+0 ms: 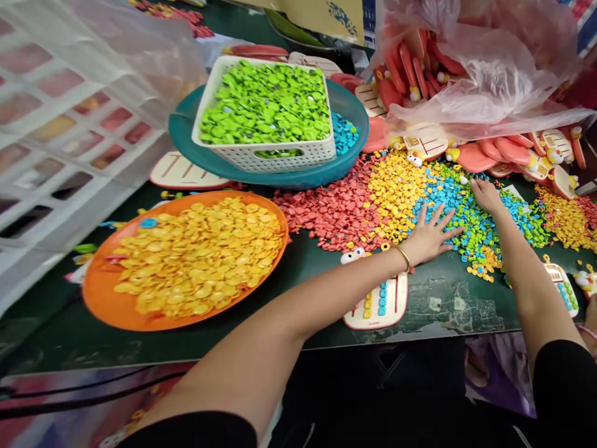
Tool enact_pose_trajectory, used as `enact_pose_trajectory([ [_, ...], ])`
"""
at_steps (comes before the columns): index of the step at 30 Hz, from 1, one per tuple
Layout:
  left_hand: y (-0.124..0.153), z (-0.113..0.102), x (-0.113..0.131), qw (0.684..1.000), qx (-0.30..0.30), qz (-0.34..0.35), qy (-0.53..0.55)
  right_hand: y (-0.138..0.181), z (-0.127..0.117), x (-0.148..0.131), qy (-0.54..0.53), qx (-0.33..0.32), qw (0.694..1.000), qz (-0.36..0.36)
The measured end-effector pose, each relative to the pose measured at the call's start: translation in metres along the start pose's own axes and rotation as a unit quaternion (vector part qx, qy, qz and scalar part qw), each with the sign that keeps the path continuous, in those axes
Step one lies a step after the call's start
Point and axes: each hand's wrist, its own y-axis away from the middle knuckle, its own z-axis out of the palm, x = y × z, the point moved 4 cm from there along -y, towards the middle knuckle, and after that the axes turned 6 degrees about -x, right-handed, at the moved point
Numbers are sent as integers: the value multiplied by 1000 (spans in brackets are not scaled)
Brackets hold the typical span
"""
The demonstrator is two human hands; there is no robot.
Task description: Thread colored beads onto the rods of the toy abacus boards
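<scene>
Clock bearings run from your left hand [433, 235]: it lies palm down on the mixed blue and green pieces [480, 233], fingers spread apart, nothing clamped. Right hand [487, 196] sits at 2 o'clock on the same pile, fingers bunched together near a small white piece [463, 179]; can't tell if it pinches anything.

Main risk, my read: colour mixing. Yellow pieces [396, 183] butt up against the blue at 10-11 o'clock, red pieces [340, 208] beyond at 9-10. No divider, so a wide sweep of that splayed hand would drag colours together.

Board [375, 305] with bead columns is at 7-8, partly under your left forearm; a low elbow could knock it. Gold bangle [408, 260] could catch pieces too.

Table edge [438, 333] at 6 has no lip visible; pieces pushed that way could drop.

White basket [317, 155], heaped with green, stands in the teal bowl [180, 134] at 10. A bump could spill it.

Co-worker's hand [591, 317] at 4, well apart; reaching out that way risks a clash.
</scene>
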Motion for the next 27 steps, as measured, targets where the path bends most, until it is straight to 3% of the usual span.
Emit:
enact_pose_trajectory([
  [7,-6,-4,-8,999,11,-31,18,66,-18,-25,-227,-21,973,-46],
  [14,-23,-5,-12,998,8,-60,-2,148,-16,-60,-327,-30,942,-69],
  [18,-21,-21,-21,998,-26,-50,25,179,-14,-68,-379,-20,923,-66],
  [20,-2,-36,-25,997,-46,-43,53,192,-19,-65,-379,18,923,-58],
  [23,54,-61,-23,996,-24,-36,82,208,-25,-57,-275,93,957,-25],
  [27,146,-68,-5,990,-2,-102,99,211,-6,-65,-147,57,987,-32],
])
